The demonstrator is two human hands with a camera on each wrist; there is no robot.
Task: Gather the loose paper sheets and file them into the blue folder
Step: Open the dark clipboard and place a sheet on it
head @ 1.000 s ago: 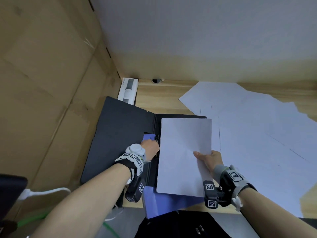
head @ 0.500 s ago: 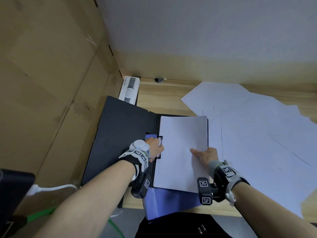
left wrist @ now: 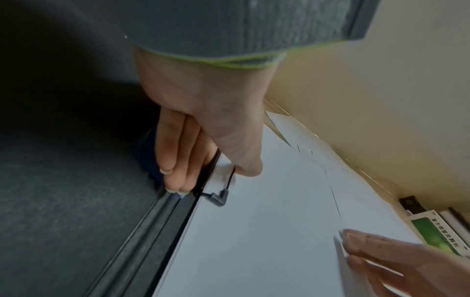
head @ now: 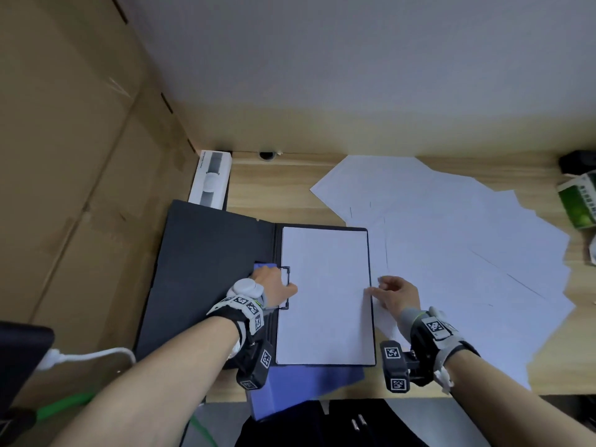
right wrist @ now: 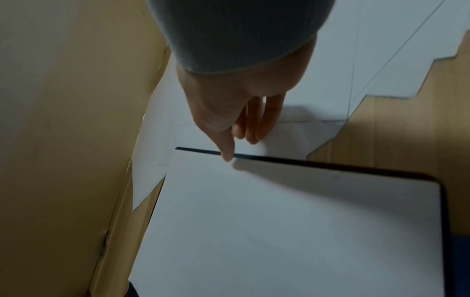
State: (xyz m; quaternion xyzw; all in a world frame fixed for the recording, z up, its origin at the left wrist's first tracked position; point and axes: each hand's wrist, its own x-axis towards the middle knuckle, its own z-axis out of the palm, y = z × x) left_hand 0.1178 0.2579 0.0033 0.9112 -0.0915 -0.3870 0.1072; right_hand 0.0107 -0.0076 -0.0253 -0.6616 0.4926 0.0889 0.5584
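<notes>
Filing step in hand: one sheet (head: 324,295) lies squared inside the open folder (head: 206,272). The left hand (head: 274,287) grips the clip lever (head: 285,287); the right hand (head: 395,293), fingers relaxed, touches the sheet's 3 o'clock edge. Next: release the clip (judgement), then fetch from the loose sheets (head: 458,253) at 2 o'clock. A watch-strap box (head: 211,180) sits at 11 o'clock, clear.

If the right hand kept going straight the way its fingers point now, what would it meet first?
The right hand points leftward at the sheet in the folder; its thumb looks already at that sheet's right edge, so it would slide onto the sheet first. Contact depth is unclear.
</notes>
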